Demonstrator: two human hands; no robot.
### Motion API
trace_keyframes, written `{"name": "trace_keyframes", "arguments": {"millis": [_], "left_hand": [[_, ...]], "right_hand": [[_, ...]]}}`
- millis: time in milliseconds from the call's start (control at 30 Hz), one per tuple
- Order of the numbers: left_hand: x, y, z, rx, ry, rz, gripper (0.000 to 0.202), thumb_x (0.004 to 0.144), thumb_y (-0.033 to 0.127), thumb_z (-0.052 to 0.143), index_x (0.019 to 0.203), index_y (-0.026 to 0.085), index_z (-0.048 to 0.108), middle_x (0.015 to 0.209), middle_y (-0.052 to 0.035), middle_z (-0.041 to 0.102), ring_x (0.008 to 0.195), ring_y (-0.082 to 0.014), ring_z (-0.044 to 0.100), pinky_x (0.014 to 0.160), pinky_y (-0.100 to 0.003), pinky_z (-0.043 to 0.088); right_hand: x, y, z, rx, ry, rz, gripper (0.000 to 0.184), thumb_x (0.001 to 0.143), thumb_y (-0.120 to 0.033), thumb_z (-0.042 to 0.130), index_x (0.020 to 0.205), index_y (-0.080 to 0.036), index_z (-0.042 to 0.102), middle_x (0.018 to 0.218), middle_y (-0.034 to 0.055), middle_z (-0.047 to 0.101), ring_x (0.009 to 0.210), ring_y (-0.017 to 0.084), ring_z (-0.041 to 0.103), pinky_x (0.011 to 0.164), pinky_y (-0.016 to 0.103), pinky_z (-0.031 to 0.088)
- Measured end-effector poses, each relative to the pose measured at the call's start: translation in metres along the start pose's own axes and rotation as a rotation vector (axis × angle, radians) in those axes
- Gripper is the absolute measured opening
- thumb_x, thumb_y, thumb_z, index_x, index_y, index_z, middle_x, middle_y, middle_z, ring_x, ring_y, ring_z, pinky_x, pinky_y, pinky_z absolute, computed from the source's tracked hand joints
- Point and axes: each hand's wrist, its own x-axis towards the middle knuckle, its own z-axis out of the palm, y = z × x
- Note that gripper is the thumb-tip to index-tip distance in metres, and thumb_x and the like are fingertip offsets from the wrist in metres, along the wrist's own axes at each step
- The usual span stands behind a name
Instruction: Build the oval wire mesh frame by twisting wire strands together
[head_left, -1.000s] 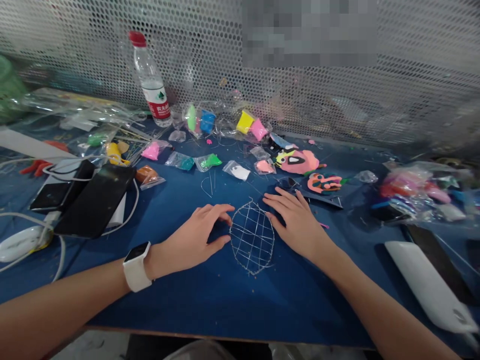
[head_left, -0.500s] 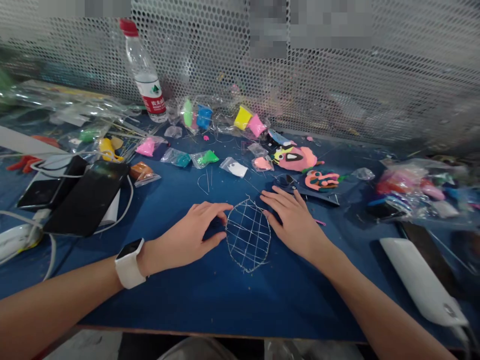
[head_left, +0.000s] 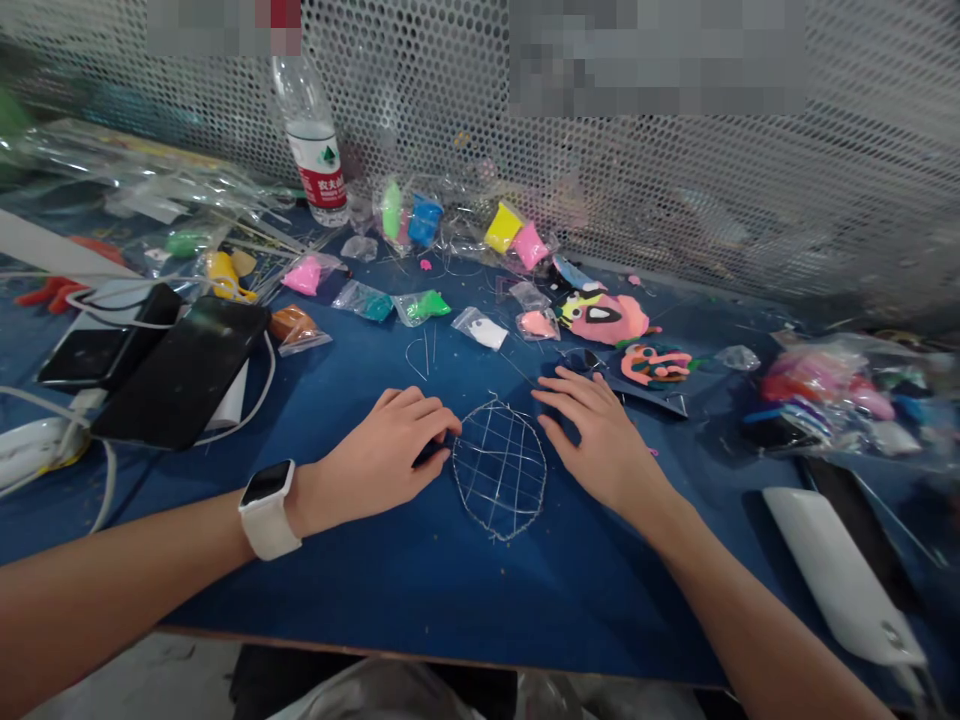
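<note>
A leaf-shaped wire frame (head_left: pixel 501 454), twisted from silvery wire and crossed by thinner strands, lies flat on the blue table between my hands. At its left edge is my left hand (head_left: pixel 394 447), with a white watch on the wrist; its fingers are loosely bent and the thumb is apart from them. Whether these fingertips touch the wire I cannot tell. My right hand (head_left: pixel 600 432) rests beside the frame's upper right edge, fingers spread and nothing in them. Loose bits of wire (head_left: pixel 426 355) lie beyond my left hand.
Small bags of coloured clay (head_left: pixel 480 328) line the back, with a water bottle (head_left: pixel 319 165) by the perforated metal panel. A pink clay figure (head_left: pixel 611 318) lies behind my right hand. Phones (head_left: pixel 187 370) and cables are left; a white device (head_left: pixel 832 570) is right.
The view has shifted, so the table's things sit slightly differently in the picture. My left fingers have curled in more, and my right hand has drawn slightly away from the frame's edge.
</note>
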Motion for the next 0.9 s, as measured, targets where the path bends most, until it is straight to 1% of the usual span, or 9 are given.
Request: {"name": "trace_keyframes", "arguments": {"millis": [167, 267, 367, 467, 633, 700, 767, 833, 900], "left_hand": [[0.001, -0.002, 0.001, -0.011, -0.026, 0.049, 0.011, 0.106, 0.016, 0.059, 0.112, 0.019, 0.068, 0.108, -0.0034, 0.074, 0.099, -0.0232, 0.062, 0.1, -0.046, 0.044], [0.001, -0.003, 0.001, 0.001, -0.041, 0.076, 0.013, 0.108, 0.017, 0.058, 0.113, 0.019, 0.069, 0.109, -0.0037, 0.075, 0.099, -0.0231, 0.063, 0.099, -0.045, 0.044], [0.001, -0.005, 0.0, 0.022, -0.029, 0.116, 0.012, 0.107, 0.017, 0.059, 0.108, 0.02, 0.07, 0.106, -0.0039, 0.075, 0.099, -0.023, 0.063, 0.094, -0.042, 0.043], [0.002, -0.008, -0.001, 0.041, -0.01, 0.176, 0.014, 0.106, 0.017, 0.06, 0.099, 0.02, 0.072, 0.101, -0.0041, 0.074, 0.097, -0.0228, 0.062, 0.089, -0.04, 0.042], [0.003, -0.01, -0.004, 0.027, 0.001, 0.203, 0.016, 0.103, 0.018, 0.061, 0.092, 0.019, 0.072, 0.093, -0.0033, 0.071, 0.094, -0.0222, 0.06, 0.089, -0.04, 0.042], [0.003, -0.009, -0.005, 0.01, 0.007, 0.201, 0.015, 0.103, 0.02, 0.062, 0.091, 0.019, 0.071, 0.092, -0.0028, 0.071, 0.093, -0.0216, 0.06, 0.09, -0.04, 0.042], [0.004, -0.008, -0.005, -0.001, 0.007, 0.193, 0.015, 0.104, 0.02, 0.063, 0.09, 0.019, 0.07, 0.091, -0.0025, 0.071, 0.093, -0.0211, 0.061, 0.091, -0.04, 0.042], [0.004, -0.007, -0.005, -0.004, 0.004, 0.183, 0.015, 0.104, 0.02, 0.062, 0.091, 0.02, 0.07, 0.091, -0.0026, 0.071, 0.093, -0.0213, 0.062, 0.09, -0.039, 0.043], [0.003, -0.007, -0.005, -0.006, -0.003, 0.177, 0.015, 0.105, 0.02, 0.061, 0.092, 0.02, 0.07, 0.093, -0.0028, 0.071, 0.094, -0.0218, 0.062, 0.091, -0.04, 0.044]], "right_hand": [[0.004, -0.008, -0.001, 0.015, 0.075, -0.042, 0.025, 0.107, -0.028, 0.061, 0.127, -0.023, 0.076, 0.14, 0.0097, 0.076, 0.148, 0.035, 0.062, 0.131, 0.07, 0.039], [0.014, -0.015, -0.005, 0.017, 0.066, -0.082, 0.027, 0.107, -0.02, 0.057, 0.126, -0.024, 0.076, 0.137, 0.0086, 0.078, 0.146, 0.035, 0.064, 0.129, 0.071, 0.041], [0.037, -0.019, -0.014, 0.055, 0.072, -0.158, 0.033, 0.108, -0.013, 0.049, 0.119, -0.023, 0.078, 0.125, 0.0072, 0.083, 0.13, 0.03, 0.072, 0.117, 0.06, 0.054], [0.079, -0.019, -0.017, 0.064, 0.092, -0.12, 0.023, 0.106, -0.02, 0.058, 0.115, -0.022, 0.079, 0.121, 0.0096, 0.082, 0.12, 0.031, 0.074, 0.112, 0.055, 0.056], [0.168, -0.013, 0.002, 0.033, -0.125, -0.069, 0.027, 0.104, -0.029, 0.065, 0.123, -0.018, 0.08, 0.13, 0.0142, 0.078, 0.126, 0.034, 0.069, 0.114, 0.052, 0.052], [0.195, -0.013, 0.012, 0.008, -0.185, -0.033, 0.028, 0.102, -0.032, 0.067, 0.122, -0.017, 0.081, 0.127, 0.0144, 0.079, 0.12, 0.032, 0.072, 0.109, 0.048, 0.054], [0.211, -0.015, 0.019, 0.002, -0.248, -0.011, 0.028, 0.097, -0.034, 0.075, 0.118, -0.017, 0.082, 0.121, 0.0134, 0.081, 0.111, 0.03, 0.074, 0.1, 0.043, 0.056], [0.216, -0.016, 0.023, -0.003, -0.283, -0.013, 0.025, 0.09, -0.024, 0.079, 0.113, -0.017, 0.083, 0.118, 0.012, 0.082, 0.106, 0.029, 0.075, 0.093, 0.041, 0.057], [0.214, -0.015, 0.023, -0.018, -0.301, -0.008, 0.029, 0.084, -0.011, 0.076, 0.112, -0.017, 0.083, 0.116, 0.0119, 0.083, 0.103, 0.028, 0.076, 0.088, 0.04, 0.056]]}}
